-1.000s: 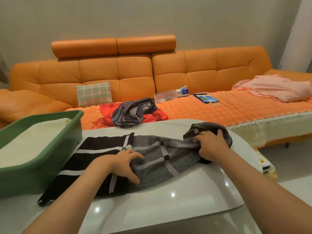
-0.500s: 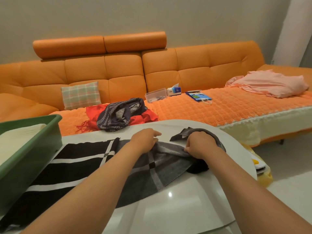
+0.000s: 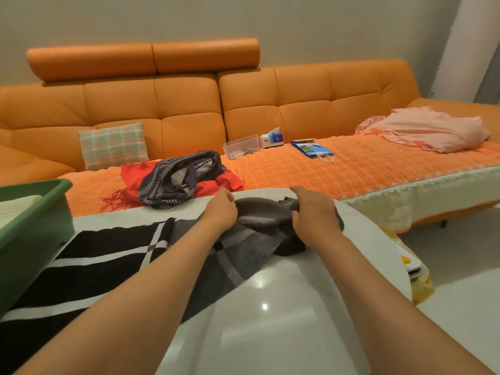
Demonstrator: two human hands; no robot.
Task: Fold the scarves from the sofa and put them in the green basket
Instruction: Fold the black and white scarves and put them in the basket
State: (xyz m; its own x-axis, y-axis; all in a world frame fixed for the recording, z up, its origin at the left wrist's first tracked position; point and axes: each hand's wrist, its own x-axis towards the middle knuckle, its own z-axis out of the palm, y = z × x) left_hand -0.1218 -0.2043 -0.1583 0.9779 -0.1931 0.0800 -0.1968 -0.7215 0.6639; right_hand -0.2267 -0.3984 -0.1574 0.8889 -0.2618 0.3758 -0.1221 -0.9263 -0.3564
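A black, grey and white checked scarf (image 3: 108, 255) lies stretched across the white table (image 3: 270, 307). Its grey end is bunched near the table's far edge. My left hand (image 3: 220, 209) grips the far edge of that grey part, and my right hand (image 3: 315, 215) grips the bunched end just to the right. On the orange sofa (image 3: 270, 104) behind the table a dark striped scarf (image 3: 176, 180) is heaped on a red fringed scarf (image 3: 230, 182). The green basket (image 3: 35, 226) stands at the table's left, with a folded cream cloth (image 3: 19, 207) inside.
On the sofa seat sit a plaid cushion (image 3: 113, 146), a clear plastic box (image 3: 240, 146), a tissue pack (image 3: 272, 139), a blue packet (image 3: 311, 150) and a pink garment (image 3: 427, 128). A yellow and white object (image 3: 411, 269) stands on the floor right of the table.
My left hand has gone from the scarf's middle up to its far edge beside my right hand, and both now grip the grey end. The view has shifted right, leaving less of the basket visible.
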